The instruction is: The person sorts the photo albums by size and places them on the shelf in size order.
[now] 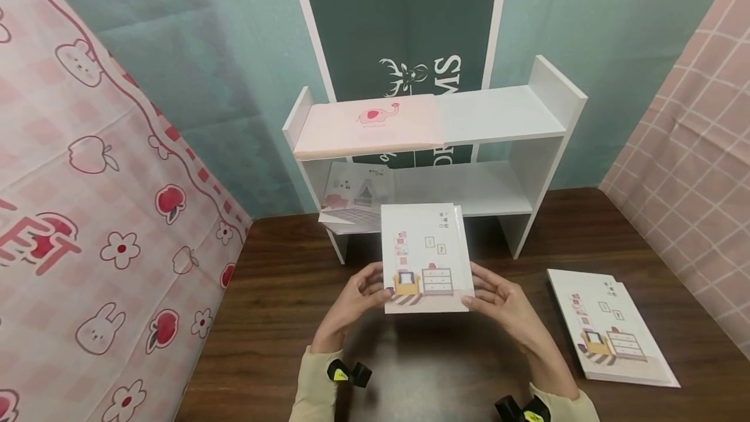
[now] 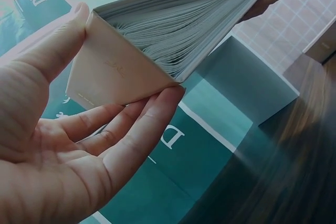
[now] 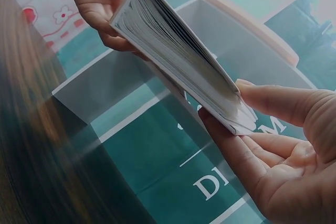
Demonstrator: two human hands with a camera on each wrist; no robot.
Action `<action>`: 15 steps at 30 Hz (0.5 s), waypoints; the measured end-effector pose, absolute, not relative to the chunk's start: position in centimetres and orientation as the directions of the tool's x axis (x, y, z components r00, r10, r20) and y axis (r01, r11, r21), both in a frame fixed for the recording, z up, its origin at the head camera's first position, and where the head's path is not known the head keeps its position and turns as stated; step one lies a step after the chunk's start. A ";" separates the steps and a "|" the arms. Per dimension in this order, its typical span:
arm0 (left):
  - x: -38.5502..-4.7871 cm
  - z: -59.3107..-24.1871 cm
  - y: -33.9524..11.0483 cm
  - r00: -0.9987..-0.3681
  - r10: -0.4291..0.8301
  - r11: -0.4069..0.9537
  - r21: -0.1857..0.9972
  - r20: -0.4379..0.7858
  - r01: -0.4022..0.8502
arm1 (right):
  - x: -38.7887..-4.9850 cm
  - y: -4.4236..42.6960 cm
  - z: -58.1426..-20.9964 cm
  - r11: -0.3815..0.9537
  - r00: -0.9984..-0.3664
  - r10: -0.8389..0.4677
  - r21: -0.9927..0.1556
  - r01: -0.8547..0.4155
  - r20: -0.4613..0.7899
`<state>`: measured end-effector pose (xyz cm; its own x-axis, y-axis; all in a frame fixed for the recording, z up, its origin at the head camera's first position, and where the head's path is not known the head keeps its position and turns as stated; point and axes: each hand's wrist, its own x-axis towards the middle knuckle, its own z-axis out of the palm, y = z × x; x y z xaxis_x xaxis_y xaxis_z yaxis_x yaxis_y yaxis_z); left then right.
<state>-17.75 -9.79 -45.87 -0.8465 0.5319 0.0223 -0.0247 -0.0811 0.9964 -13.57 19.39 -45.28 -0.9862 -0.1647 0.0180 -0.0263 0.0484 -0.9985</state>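
A thick white hardcover book [image 1: 426,259], with a drawn armchair and drawers on its cover, is held up in front of the shelf. My left hand [image 1: 357,301] grips its lower left corner. In the left wrist view, the left thumb [image 2: 68,38] lies on one cover edge and the fingers [image 2: 152,119] on the other, across the pale spine. My right hand [image 1: 504,301] pinches the lower right corner; the right wrist view shows the page edges [image 3: 173,51] between thumb and fingers. Some of the fingers behind the book are hidden in the head view.
Behind the book stands a white two-tier shelf [image 1: 547,168]. A pink elephant-print item [image 1: 375,124] lies on its top tier, and similar books [image 1: 359,194] lie on the lower tier at left. Another matching book or stack [image 1: 612,331] lies on the wooden table [image 1: 263,337] at right.
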 end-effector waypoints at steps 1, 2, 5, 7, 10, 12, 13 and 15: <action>-17.8 -45.9 -9.8 -0.846 0.533 -0.082 0.996 0.024 -0.023 | -13.6 19.4 -45.3 0.049 -0.986 -0.164 -0.998 -0.027 0.019; -17.9 -45.9 -9.8 -0.845 0.535 -0.082 0.996 0.027 -0.019 | -13.6 19.4 -45.3 0.049 -0.986 -0.163 -0.998 -0.029 0.020; -18.0 -45.9 -9.8 -0.845 0.533 -0.081 0.997 0.031 -0.014 | -13.7 19.4 -45.3 0.051 -0.986 -0.165 -0.998 -0.034 0.026; -18.0 -45.9 -9.8 -0.845 0.534 -0.083 0.996 0.034 -0.013 | -13.7 19.4 -45.3 0.052 -0.986 -0.165 -0.998 -0.038 0.029; -18.1 -45.9 -9.7 -0.844 0.536 -0.090 0.996 0.039 -0.011 | -13.7 19.4 -45.3 0.055 -0.987 -0.160 -0.998 -0.040 0.031; -18.1 -45.9 -9.7 -0.843 0.537 -0.093 0.996 0.039 -0.013 | -13.7 19.4 -45.3 0.058 -0.988 -0.155 -0.998 -0.040 0.030; -18.1 -45.8 -9.6 -0.843 0.537 -0.093 0.996 0.038 -0.015 | -13.7 19.4 -45.3 0.059 -0.988 -0.152 -0.997 -0.039 0.030; -18.1 -45.7 -9.6 -0.844 0.535 -0.091 0.996 0.033 -0.019 | -13.7 19.4 -45.3 0.063 -0.989 -0.146 -0.997 -0.039 0.029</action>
<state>-18.10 -9.58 -45.69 -0.8441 0.5353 0.0328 -0.0187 -0.0905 0.9957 -13.71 19.40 -45.32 -0.9889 -0.1457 0.0294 -0.0389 0.0634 -0.9972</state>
